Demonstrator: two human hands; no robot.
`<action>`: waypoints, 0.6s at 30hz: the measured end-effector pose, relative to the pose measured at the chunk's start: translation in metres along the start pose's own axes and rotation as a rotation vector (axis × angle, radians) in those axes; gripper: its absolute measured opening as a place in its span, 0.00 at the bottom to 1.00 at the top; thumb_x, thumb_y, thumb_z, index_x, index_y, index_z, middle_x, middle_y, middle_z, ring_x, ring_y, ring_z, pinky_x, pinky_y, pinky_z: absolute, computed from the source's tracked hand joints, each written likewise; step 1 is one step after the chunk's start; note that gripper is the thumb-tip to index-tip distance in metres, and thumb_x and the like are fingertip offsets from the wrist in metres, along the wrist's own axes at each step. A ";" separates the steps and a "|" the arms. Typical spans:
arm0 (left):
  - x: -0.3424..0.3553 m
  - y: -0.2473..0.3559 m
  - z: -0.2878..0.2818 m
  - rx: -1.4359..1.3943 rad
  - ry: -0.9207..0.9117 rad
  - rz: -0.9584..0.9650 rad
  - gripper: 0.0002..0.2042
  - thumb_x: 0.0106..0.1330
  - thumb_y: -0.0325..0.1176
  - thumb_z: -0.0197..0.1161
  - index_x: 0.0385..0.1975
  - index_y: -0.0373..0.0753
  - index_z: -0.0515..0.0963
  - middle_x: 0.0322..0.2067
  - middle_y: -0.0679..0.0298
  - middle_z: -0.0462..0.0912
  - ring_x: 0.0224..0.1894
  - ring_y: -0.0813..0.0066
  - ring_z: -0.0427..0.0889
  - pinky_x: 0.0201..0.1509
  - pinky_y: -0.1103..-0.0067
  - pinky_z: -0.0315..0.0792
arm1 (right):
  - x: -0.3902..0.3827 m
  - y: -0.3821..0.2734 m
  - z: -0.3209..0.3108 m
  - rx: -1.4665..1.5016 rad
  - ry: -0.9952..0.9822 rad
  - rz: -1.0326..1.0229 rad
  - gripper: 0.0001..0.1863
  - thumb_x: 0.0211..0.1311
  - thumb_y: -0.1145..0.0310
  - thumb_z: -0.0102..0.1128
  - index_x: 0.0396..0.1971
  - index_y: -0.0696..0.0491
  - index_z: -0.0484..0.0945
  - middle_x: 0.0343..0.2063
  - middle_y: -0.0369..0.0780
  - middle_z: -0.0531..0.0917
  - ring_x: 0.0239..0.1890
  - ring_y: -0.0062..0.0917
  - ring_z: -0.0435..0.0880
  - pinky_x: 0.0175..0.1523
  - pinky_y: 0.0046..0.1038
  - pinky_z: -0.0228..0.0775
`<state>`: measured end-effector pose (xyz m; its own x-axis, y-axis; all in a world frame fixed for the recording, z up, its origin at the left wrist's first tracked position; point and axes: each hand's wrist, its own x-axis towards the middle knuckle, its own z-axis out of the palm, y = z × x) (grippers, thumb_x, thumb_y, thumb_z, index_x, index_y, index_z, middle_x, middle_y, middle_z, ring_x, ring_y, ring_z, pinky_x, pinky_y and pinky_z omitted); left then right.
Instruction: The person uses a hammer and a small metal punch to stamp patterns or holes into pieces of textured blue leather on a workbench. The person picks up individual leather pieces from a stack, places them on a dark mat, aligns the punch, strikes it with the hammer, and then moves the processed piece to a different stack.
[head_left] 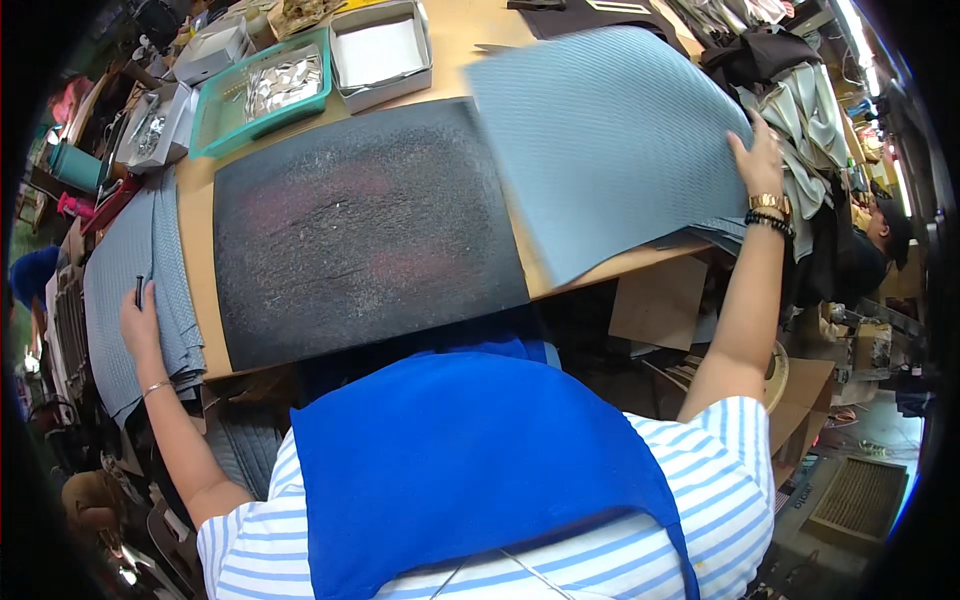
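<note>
My right hand (pixel 762 165) grips the right edge of a large grey-blue textured sheet (pixel 610 150), with its thumb on top. The sheet spreads over the right side of the table, its left edge blurred and overlapping the corner of a worn black mat (pixel 360 230). At the far left, my left hand (pixel 141 318) is closed around a short dark rod (pixel 139 290), perhaps a punch or a pen. That hand rests on a stack of similar grey-blue sheets (pixel 180 270) hanging over the table's left end.
Behind the mat stand a teal basket (pixel 205 125) of small pale pieces and a white box (pixel 380 55). More boxes, one with metal bits (pixel 150 130), sit at the left. Draped pale material (pixel 810 120) lies right. Another person (pixel 875 245) is at the right.
</note>
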<state>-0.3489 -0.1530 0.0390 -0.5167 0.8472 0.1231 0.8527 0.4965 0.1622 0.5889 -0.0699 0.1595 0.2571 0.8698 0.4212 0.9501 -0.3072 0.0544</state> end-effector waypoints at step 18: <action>-0.185 0.372 0.057 -1.362 -1.023 0.274 0.18 0.75 0.43 0.56 0.55 0.37 0.70 0.36 0.67 0.78 0.35 0.81 0.77 0.35 0.79 0.75 | -0.073 -0.187 0.081 0.400 -0.403 -0.227 0.34 0.62 0.47 0.65 0.59 0.57 0.74 0.43 0.53 0.82 0.47 0.43 0.82 0.53 0.39 0.73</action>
<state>0.0687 -0.1144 0.0204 0.3363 0.9081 -0.2496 -0.0507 0.2822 0.9580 0.4063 -0.0448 0.0455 0.0125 0.9982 0.0593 0.9616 0.0042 -0.2745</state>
